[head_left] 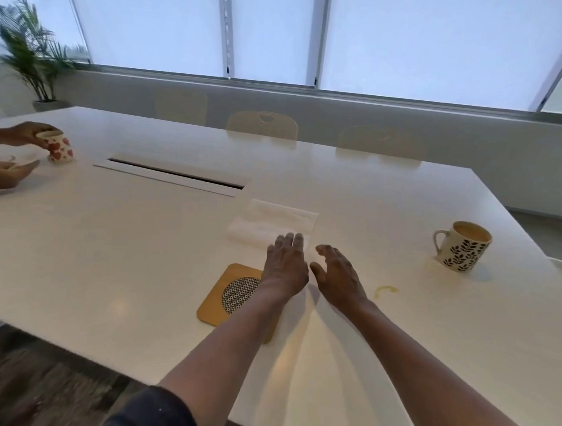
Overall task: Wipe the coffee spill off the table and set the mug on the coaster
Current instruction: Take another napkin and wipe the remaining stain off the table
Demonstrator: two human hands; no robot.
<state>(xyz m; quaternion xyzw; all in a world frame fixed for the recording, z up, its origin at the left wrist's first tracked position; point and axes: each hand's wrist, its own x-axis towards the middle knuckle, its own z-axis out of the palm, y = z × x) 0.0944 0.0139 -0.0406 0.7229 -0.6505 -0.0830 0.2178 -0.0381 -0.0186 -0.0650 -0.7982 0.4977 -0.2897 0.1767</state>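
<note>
Wooden coaster (234,294) lies partly under my left hand (287,264), whose flat, empty grip touches the white cloth (272,223) I need. My right hand (338,276) hovers open, holding nothing. Rightward on the desk (111,237) sit the coffee spill (386,290) and leaf-patterned mug (463,246), awaiting wiping.
</note>
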